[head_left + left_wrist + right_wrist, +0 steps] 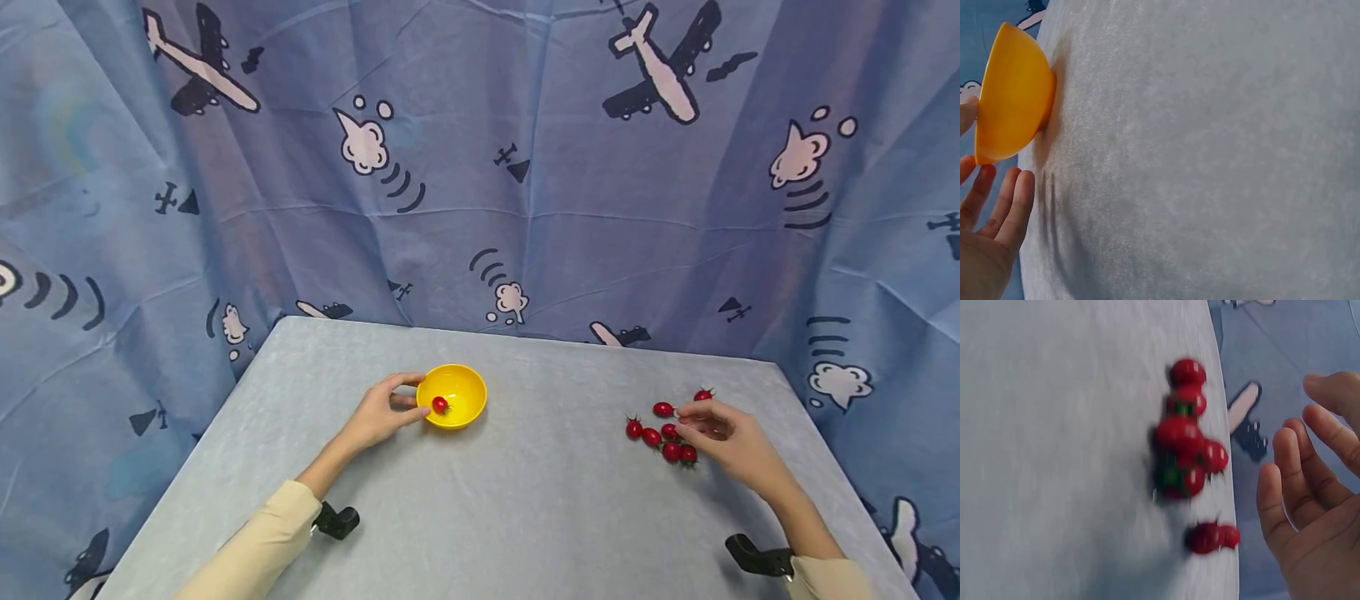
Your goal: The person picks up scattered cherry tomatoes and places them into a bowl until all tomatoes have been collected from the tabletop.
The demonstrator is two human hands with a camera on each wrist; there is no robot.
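Observation:
A small yellow bowl stands on the table left of centre, with one red cherry tomato inside. My left hand holds the bowl's left side, thumb and fingertips spread at the rim; the left wrist view shows the bowl side-on with the fingers by it. Several cherry tomatoes with green stems lie grouped at the right. Above their right side hovers my right hand, fingers loosely bent. In the right wrist view that hand shows nothing between its fingers, apart from the blurred tomatoes.
A pale grey cloth covers the table. Behind it hangs a blue curtain printed with airplanes and clouds. Black camera mounts sit at both wrists, beside cream sleeves.

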